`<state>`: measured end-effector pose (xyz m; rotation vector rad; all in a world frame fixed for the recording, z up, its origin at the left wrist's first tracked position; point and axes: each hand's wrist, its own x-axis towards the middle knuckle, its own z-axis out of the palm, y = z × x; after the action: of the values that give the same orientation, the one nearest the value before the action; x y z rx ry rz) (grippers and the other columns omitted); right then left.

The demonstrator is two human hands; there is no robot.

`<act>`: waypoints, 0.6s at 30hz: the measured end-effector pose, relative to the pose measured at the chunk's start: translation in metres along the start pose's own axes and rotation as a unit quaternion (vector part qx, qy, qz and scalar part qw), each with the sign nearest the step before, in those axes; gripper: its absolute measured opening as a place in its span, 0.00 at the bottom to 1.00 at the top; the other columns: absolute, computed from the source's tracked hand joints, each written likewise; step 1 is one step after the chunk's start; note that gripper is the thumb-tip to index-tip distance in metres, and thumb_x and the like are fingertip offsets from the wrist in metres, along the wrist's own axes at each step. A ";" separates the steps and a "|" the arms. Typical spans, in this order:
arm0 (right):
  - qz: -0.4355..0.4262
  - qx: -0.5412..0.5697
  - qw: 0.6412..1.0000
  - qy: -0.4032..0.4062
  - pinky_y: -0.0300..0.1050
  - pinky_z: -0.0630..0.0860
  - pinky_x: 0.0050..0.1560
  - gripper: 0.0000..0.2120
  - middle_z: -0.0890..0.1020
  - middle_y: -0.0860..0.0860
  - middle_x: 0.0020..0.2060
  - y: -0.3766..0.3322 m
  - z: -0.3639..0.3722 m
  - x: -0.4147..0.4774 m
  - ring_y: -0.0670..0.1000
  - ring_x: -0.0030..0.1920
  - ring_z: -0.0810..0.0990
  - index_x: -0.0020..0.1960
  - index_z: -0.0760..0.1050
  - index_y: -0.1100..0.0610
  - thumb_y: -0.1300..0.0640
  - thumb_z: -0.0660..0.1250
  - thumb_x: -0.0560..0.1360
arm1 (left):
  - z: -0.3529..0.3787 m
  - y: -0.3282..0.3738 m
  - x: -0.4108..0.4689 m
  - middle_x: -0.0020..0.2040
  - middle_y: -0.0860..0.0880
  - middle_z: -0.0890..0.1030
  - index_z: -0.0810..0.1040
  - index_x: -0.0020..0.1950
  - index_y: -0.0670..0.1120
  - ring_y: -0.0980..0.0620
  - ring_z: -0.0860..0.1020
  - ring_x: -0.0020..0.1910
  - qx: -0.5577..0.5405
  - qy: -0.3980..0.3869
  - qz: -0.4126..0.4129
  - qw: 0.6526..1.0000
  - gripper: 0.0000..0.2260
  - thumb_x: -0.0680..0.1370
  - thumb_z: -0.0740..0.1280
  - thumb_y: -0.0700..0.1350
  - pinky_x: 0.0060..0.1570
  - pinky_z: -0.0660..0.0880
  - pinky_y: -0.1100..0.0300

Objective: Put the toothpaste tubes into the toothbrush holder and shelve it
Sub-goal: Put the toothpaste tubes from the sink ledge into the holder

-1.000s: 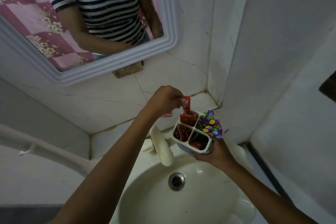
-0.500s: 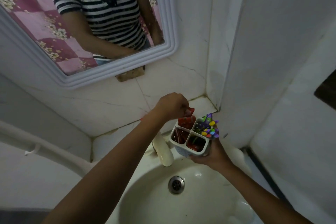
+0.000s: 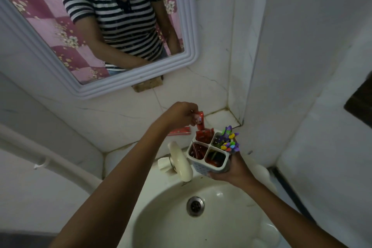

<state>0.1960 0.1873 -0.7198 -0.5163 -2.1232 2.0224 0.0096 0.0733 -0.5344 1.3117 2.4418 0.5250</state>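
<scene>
My right hand [image 3: 231, 171] grips a white four-compartment toothbrush holder [image 3: 201, 167] from below, above the back rim of the sink. Colourful toothbrushes [image 3: 228, 140] stick out of its far right compartment. Red toothpaste tubes fill the other compartments. My left hand [image 3: 180, 115] pinches the top end of a red toothpaste tube [image 3: 199, 123] whose lower end sits in the far left compartment. Another red toothpaste tube [image 3: 180, 131] lies on the tiled ledge behind my left wrist.
A cream sink [image 3: 231, 233] with a metal drain [image 3: 195, 206] lies below the holder, and a cream tap [image 3: 180, 162] stands at its left. A white-framed mirror [image 3: 124, 84] hangs above the tiled ledge [image 3: 219, 118]. White walls close in at the right.
My left hand has risen a little with the red tube's top end pinched, after pressing it down into the far left compartment. The holder has barely moved.
</scene>
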 end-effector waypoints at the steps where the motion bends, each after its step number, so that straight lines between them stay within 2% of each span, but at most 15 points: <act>1: 0.003 -0.005 1.000 -0.001 0.27 0.79 0.53 0.41 0.81 0.51 0.61 0.004 -0.002 0.001 0.32 0.59 0.82 0.69 0.68 0.65 0.77 0.82 0.61 | 0.001 -0.004 0.000 0.42 0.45 0.84 0.77 0.43 0.45 0.51 0.83 0.40 -0.006 -0.002 -0.016 1.000 0.07 0.74 0.65 0.33 0.42 0.77 0.63; 3: 0.002 -0.029 1.000 0.005 0.30 0.80 0.57 0.46 0.81 0.56 0.64 0.001 -0.003 0.000 0.42 0.64 0.82 0.70 0.69 0.66 0.67 0.86 0.57 | 0.008 -0.011 0.001 0.39 0.49 0.80 0.78 0.46 0.43 0.53 0.78 0.37 -0.017 -0.008 -0.053 0.998 0.05 0.75 0.66 0.34 0.35 0.72 0.68; 5: -0.004 -0.049 0.999 0.011 0.35 0.80 0.61 0.49 0.82 0.56 0.64 -0.004 -0.003 -0.002 0.48 0.67 0.81 0.71 0.70 0.65 0.57 0.86 0.54 | 0.019 -0.015 0.005 0.40 0.50 0.78 0.79 0.46 0.43 0.51 0.76 0.40 -0.015 -0.004 -0.068 0.998 0.02 0.75 0.69 0.38 0.37 0.71 0.64; 7: -0.008 -0.059 0.998 0.015 0.44 0.81 0.66 0.51 0.82 0.55 0.65 -0.006 -0.002 -0.003 0.50 0.68 0.81 0.72 0.69 0.63 0.54 0.86 0.54 | 0.025 -0.016 0.010 0.42 0.48 0.78 0.80 0.46 0.42 0.49 0.76 0.42 -0.002 0.008 -0.062 0.998 0.02 0.75 0.69 0.39 0.41 0.71 0.59; 10: -0.014 -0.072 0.997 0.019 0.50 0.81 0.67 0.51 0.82 0.54 0.65 -0.007 -0.002 -0.003 0.50 0.68 0.81 0.72 0.69 0.63 0.53 0.86 0.54 | 0.027 -0.010 0.013 0.44 0.45 0.83 0.81 0.47 0.42 0.47 0.80 0.42 0.020 0.009 -0.038 0.999 0.03 0.75 0.68 0.41 0.42 0.75 0.58; 14: 0.000 -0.093 0.995 0.023 0.54 0.81 0.68 0.51 0.82 0.56 0.65 -0.003 -0.001 0.000 0.51 0.68 0.81 0.71 0.70 0.64 0.54 0.86 0.54 | 0.033 -0.001 0.015 0.47 0.44 0.85 0.82 0.48 0.43 0.44 0.81 0.48 0.099 -0.034 0.005 0.994 0.05 0.76 0.68 0.43 0.50 0.79 0.49; 16: 0.002 -0.097 0.995 0.016 0.50 0.81 0.67 0.51 0.82 0.56 0.65 -0.005 -0.001 -0.001 0.49 0.67 0.81 0.72 0.69 0.65 0.54 0.86 0.53 | 0.036 0.007 0.017 0.50 0.45 0.84 0.82 0.50 0.45 0.45 0.80 0.51 0.136 -0.045 0.016 0.990 0.06 0.77 0.67 0.44 0.48 0.77 0.51; 18: 0.014 -0.088 0.996 0.012 0.42 0.83 0.62 0.50 0.82 0.56 0.64 -0.005 -0.001 -0.001 0.40 0.63 0.83 0.72 0.68 0.66 0.63 0.87 0.55 | 0.036 0.014 0.019 0.54 0.46 0.83 0.82 0.54 0.46 0.46 0.79 0.54 0.160 -0.048 0.018 0.986 0.08 0.78 0.65 0.44 0.46 0.73 0.54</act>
<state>0.1964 0.1881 -0.7143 -0.5948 -2.3048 1.8433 0.0257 0.1031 -0.5614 1.4655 2.4973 0.0742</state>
